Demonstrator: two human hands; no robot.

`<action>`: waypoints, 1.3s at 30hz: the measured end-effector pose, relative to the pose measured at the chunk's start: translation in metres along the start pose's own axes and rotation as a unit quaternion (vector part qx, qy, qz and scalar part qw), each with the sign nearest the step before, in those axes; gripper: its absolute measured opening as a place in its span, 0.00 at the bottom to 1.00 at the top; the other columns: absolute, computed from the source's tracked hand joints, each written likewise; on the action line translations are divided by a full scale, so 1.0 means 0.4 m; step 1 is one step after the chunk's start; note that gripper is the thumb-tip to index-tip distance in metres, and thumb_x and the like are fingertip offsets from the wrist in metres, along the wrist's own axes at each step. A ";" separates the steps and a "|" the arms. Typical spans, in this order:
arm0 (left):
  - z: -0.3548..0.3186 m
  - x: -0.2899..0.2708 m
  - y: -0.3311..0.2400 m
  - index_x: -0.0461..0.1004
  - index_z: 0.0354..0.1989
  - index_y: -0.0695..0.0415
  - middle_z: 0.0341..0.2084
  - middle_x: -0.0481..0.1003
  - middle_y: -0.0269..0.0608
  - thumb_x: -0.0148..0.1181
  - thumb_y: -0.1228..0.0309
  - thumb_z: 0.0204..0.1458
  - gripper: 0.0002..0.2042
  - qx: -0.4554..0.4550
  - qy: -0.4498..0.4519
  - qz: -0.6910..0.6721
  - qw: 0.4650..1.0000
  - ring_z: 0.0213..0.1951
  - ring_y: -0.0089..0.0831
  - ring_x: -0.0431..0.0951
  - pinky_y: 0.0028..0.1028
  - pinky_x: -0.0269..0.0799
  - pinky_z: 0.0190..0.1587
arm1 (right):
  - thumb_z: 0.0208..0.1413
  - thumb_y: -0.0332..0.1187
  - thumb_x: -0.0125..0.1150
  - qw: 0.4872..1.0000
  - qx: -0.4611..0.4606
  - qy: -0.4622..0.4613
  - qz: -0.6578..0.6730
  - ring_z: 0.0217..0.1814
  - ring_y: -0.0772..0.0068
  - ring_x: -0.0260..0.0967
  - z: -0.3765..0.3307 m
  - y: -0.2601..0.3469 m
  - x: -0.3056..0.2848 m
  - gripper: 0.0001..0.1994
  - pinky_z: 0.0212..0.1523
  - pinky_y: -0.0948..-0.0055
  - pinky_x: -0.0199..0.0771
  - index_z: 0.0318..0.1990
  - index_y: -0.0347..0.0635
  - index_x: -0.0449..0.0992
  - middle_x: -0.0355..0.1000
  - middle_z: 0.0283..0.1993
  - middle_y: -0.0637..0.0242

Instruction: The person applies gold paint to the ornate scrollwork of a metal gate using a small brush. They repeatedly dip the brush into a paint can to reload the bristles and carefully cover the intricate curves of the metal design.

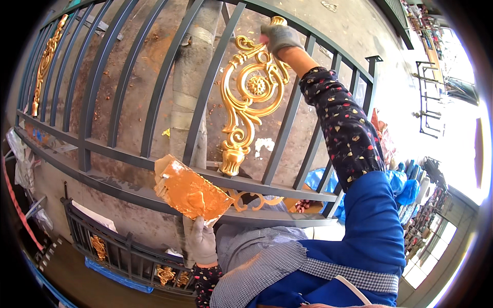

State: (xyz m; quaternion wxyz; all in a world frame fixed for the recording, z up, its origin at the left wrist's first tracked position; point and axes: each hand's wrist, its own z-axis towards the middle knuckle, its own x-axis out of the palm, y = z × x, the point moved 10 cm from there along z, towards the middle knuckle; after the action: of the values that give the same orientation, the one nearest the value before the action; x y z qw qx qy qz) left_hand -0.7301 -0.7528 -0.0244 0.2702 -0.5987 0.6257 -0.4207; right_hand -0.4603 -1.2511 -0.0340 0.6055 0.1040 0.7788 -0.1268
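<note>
My left hand (202, 242), in a pale grey glove, grips the lower edge of a piece of cardboard (163, 177) smeared with thick orange-brown paste (195, 197). The board is held over the lower rails of a dark grey metal railing (120, 150). Set between the railing's bars is a gold scroll ornament (241, 115) with a flower at its centre. My right hand (284, 40), also gloved, reaches to the ornament's top end, just below the far rail. Its fingers are bent closed, and whatever they hold is hidden.
A second gold ornament (49, 64) sits in the railing at the far left. A padded support beam (191, 97) runs beneath the bars. Another dark railing (131, 254) with gold pieces lies at the lower left. Blue plastic bundles (405, 187) stand at right.
</note>
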 end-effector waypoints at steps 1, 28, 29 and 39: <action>0.000 -0.002 0.015 0.60 0.63 0.63 0.58 0.67 0.45 0.48 0.78 0.60 0.21 -0.027 -0.010 -0.097 0.995 0.56 0.33 0.71 0.33 0.76 0.54 | 0.52 0.37 0.62 0.997 0.007 -0.059 0.044 0.47 0.52 0.77 0.001 -0.019 -0.040 0.10 0.45 0.58 0.75 0.42 0.55 0.78 0.79 0.43 0.60; -0.037 -0.049 0.065 0.63 0.61 0.64 0.59 0.68 0.46 0.50 0.77 0.61 0.19 -0.024 -0.024 0.133 0.991 0.57 0.35 0.72 0.33 0.72 0.57 | 0.51 0.31 0.64 0.954 -0.144 -0.135 0.226 0.44 0.50 0.75 -0.126 0.153 0.007 0.12 0.43 0.60 0.75 0.44 0.48 0.77 0.77 0.42 0.59; -0.039 -0.057 0.082 0.61 0.64 0.65 0.59 0.67 0.45 0.48 0.76 0.62 0.21 -0.027 -0.015 0.160 0.987 0.58 0.34 0.71 0.33 0.72 0.58 | 0.50 0.30 0.64 0.951 -0.149 -0.125 0.241 0.44 0.50 0.75 -0.133 0.158 0.019 0.12 0.43 0.61 0.75 0.44 0.48 0.77 0.77 0.42 0.59; -0.018 0.001 0.044 0.60 0.64 0.65 0.61 0.65 0.44 0.49 0.77 0.62 0.21 -0.076 -0.032 -0.262 0.961 0.58 0.31 0.70 0.31 0.72 0.58 | 0.50 0.26 0.58 0.935 -0.301 -0.116 0.150 0.45 0.55 0.75 -0.217 0.255 0.003 0.11 0.42 0.59 0.76 0.42 0.47 0.73 0.72 0.42 0.64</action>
State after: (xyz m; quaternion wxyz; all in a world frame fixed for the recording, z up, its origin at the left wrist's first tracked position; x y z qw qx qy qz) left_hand -0.7452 -0.7529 -0.0357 0.1239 -0.7738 0.4682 -0.4082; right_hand -0.5080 -1.1265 -0.0222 0.7066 0.0173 0.6801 0.1945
